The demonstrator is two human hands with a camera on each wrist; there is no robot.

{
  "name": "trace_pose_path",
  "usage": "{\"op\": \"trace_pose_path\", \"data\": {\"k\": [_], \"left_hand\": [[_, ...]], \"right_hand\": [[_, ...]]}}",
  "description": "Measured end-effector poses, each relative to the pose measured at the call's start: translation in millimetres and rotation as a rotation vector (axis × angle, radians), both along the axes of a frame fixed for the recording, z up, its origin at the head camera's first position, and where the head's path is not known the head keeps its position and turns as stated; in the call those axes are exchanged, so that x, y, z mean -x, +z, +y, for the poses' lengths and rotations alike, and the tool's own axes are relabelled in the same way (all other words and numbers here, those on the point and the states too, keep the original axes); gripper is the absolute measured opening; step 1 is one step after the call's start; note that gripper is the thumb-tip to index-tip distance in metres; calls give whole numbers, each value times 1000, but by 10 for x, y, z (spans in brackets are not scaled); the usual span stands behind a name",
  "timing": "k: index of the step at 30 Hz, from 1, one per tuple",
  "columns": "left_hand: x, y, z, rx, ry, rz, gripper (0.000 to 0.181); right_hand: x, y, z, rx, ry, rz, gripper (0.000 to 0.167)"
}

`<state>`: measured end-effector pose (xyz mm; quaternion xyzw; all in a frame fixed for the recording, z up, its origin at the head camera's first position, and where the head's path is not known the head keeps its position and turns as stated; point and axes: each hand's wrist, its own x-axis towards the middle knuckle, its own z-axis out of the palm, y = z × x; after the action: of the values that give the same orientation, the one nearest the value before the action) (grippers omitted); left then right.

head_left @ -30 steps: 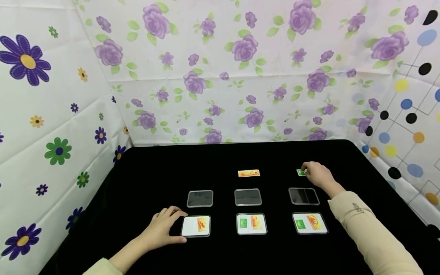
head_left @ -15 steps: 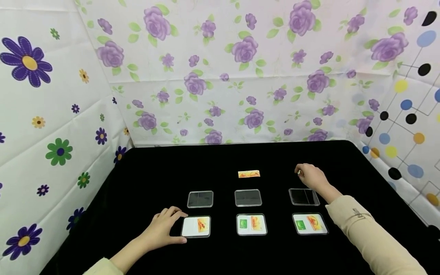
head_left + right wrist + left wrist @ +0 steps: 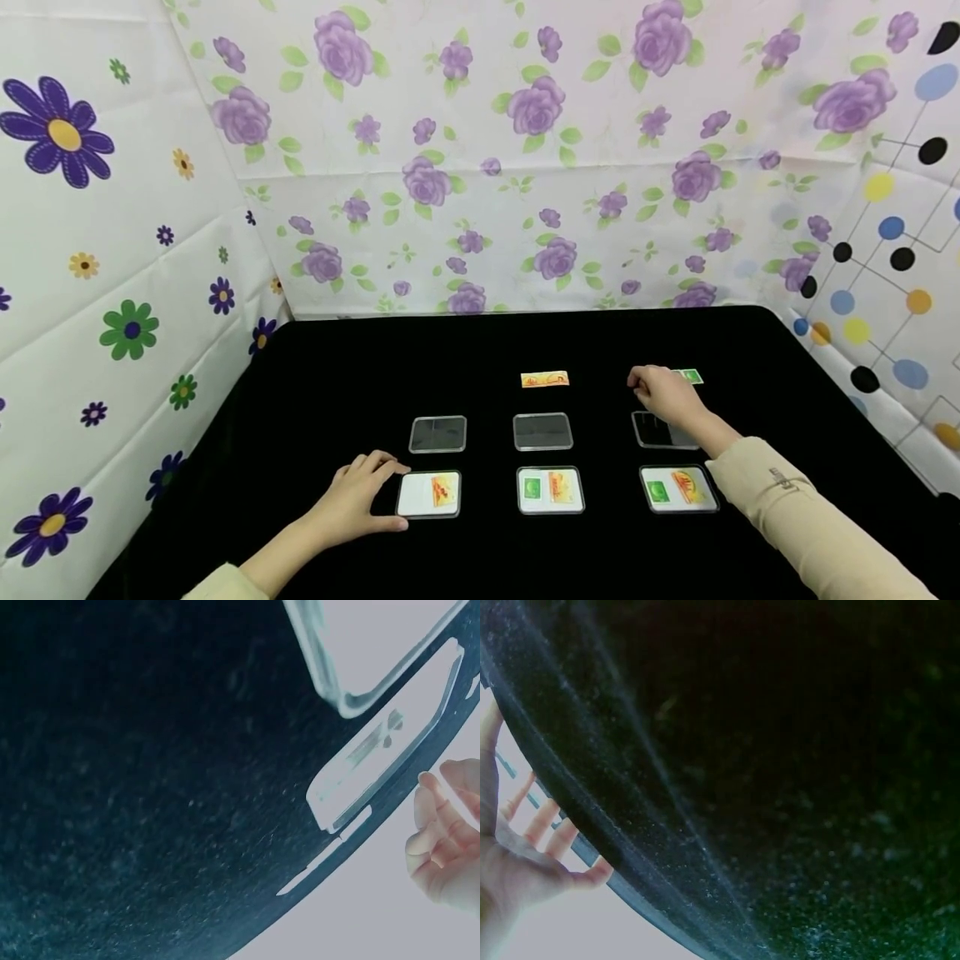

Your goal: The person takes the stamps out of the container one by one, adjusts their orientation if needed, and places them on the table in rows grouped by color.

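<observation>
Nearest the person, it's the left hand [image 3: 354, 497] on the black cloth [image 3: 330, 392], fingers loose and spread, index fingertip at the far left corner of the left case [image 3: 414, 497], thumb tip by the near left corner. A tidy piece: rounded corners, clear rim, white face, an orange-and-yellow picture on its right half, and the long axis runs left to right. Alongside, well apart, come the middle case [image 3: 551, 504] and right case [image 3: 682, 503], both white too, each with a green picture left and an orange one right; that right one sits a little skewed.

Next row out: three see-through cases, left [image 3: 438, 434], centre [image 3: 543, 432] and right [image 3: 648, 430], dark against the cloth and lying lengthwise across it. Over the far edge of the right one, there's the right hand [image 3: 671, 397], fingers curled, and I cannot tell whether they grip anything. Just behind it pokes a green strip [image 3: 690, 377], white-edged, left end hidden, its visible end pointing right. Away to its left lies an orange strip [image 3: 545, 380], slim, also left to right.
</observation>
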<state>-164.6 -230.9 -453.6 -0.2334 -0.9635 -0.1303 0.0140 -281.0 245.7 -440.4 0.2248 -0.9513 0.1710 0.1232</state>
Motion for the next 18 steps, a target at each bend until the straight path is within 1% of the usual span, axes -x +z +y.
{"op": "trace_pose_path", "data": {"k": [4, 8, 12, 16, 18], "left_hand": [[-3, 29, 0, -6, -1, -6, 70], [-3, 42, 7, 4, 15, -11, 71], [1, 39, 6, 16, 17, -10, 71], [4, 32, 4, 14, 12, -5, 71], [6, 22, 4, 14, 11, -3, 71]], "right_hand": [[-41, 4, -70, -11, 15, 37, 7], [-95, 34, -124, -8, 37, 58, 9], [-142, 72, -184, -15, 42, 29, 9], [-162, 105, -259, -18, 25, -20, 9], [-172, 122, -300, -23, 16, -31, 9]]}}
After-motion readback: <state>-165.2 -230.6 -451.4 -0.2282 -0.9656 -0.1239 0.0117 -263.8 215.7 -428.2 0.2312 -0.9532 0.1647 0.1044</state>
